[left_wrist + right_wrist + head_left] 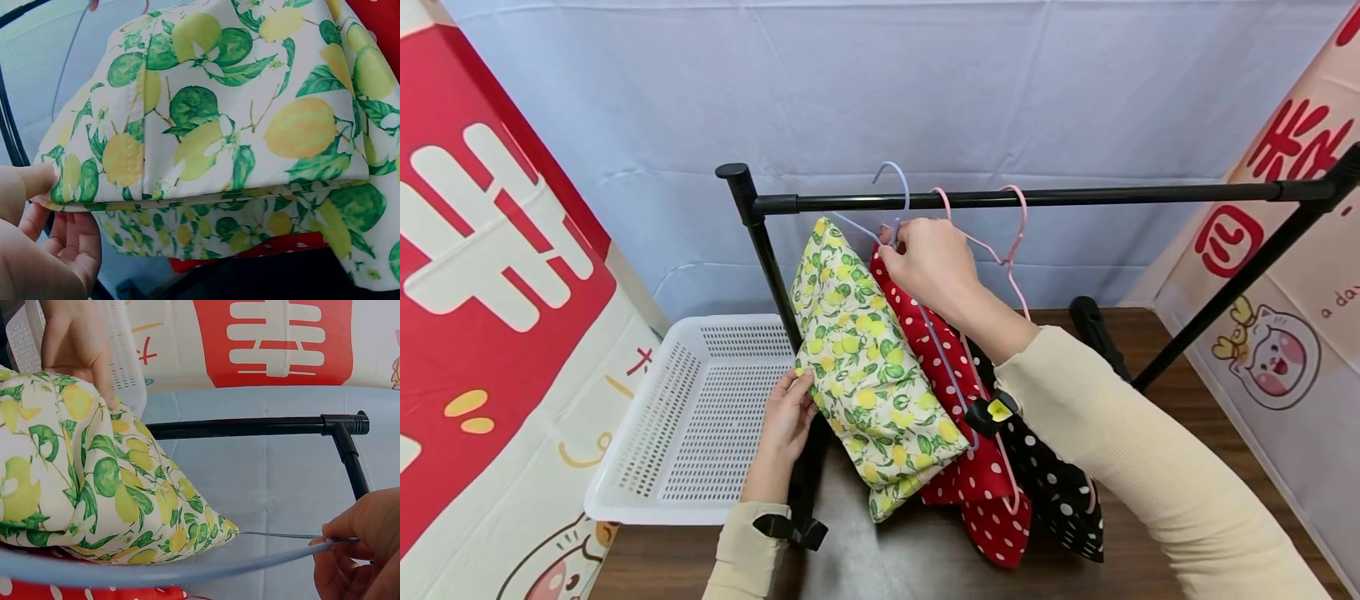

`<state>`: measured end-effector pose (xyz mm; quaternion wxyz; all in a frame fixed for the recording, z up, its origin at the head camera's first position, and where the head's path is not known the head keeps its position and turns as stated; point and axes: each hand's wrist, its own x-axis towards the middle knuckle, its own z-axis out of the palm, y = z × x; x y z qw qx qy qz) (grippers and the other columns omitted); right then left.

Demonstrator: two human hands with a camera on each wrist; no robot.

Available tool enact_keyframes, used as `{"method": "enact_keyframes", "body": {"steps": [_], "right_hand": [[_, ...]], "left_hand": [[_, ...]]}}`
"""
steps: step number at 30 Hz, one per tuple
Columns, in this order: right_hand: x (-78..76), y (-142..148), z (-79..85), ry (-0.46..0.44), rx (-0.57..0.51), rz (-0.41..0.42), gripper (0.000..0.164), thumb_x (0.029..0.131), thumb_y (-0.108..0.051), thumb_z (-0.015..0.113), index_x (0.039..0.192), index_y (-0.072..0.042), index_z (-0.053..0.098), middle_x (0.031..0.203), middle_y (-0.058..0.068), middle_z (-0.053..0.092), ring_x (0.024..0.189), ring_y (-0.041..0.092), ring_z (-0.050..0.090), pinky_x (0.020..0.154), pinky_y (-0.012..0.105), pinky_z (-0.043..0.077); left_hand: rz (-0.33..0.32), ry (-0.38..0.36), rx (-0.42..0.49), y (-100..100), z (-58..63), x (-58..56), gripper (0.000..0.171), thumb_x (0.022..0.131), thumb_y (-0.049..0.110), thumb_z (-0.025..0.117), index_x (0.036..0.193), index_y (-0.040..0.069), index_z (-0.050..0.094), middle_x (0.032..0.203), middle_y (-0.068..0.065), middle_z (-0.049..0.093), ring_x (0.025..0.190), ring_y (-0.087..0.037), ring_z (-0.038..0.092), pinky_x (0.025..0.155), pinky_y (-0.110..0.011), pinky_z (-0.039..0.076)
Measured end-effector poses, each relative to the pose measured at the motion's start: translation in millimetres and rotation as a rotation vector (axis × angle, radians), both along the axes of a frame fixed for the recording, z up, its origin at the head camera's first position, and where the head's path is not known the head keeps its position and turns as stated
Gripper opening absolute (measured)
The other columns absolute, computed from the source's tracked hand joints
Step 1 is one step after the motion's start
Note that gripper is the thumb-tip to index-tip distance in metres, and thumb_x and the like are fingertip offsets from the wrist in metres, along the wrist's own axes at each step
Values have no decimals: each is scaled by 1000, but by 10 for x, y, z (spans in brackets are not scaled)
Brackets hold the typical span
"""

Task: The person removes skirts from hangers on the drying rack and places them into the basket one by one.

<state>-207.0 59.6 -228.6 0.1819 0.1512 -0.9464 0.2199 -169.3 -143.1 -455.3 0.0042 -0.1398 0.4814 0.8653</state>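
Count as done the red dotted cloth (996,533) and the black dotted cloth (1045,450), both suspended from the black rail (1112,197) on pink hangers (1022,225). Count as left — by judgement — the seating of the blue hanger (907,196), given the hook raised over the rail with the tip above bar level. Locate the lemon-print cloth (865,367) on this hanger, apparently folded over the lower bar, slanting down above the tabletop (655,575). Note the right grip (936,262) clamped on the blue hanger just below the hook, and the left grip (786,421) pinching the cloth's left edge between thumb and fingers. Observe limited room at left: rack post (767,267) close by, white basket (655,510) just beyond. Observe equally tight spacing at right, with the red dotted cloth overlapped by the lemon-print edge. For free length, refer to the rail right of the pink hangers — bare up to the corner joint.
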Motion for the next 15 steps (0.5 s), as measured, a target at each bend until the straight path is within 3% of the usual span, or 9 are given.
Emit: {"method": "enact_keyframes", "body": {"steps": [7,15], "right_hand": [[16,17,7,10,-5,5,39,89,-23,54,53,-8,52,46,4,46,43,19,44,39,26,28],[39,17,-17,2,21,0,39,91,-24,53,54,-8,51,47,4,44,46,20,44,41,26,29]], "left_hand": [[-29,-4,-110,-100,161,30,16,89,15,61,102,9,55,86,2,61,69,-7,59,63,-21,49],[-53,32,-187,-242,340,84,17,89,7,59,104,4,53,82,2,61,71,-8,59,64,-21,50]]}}
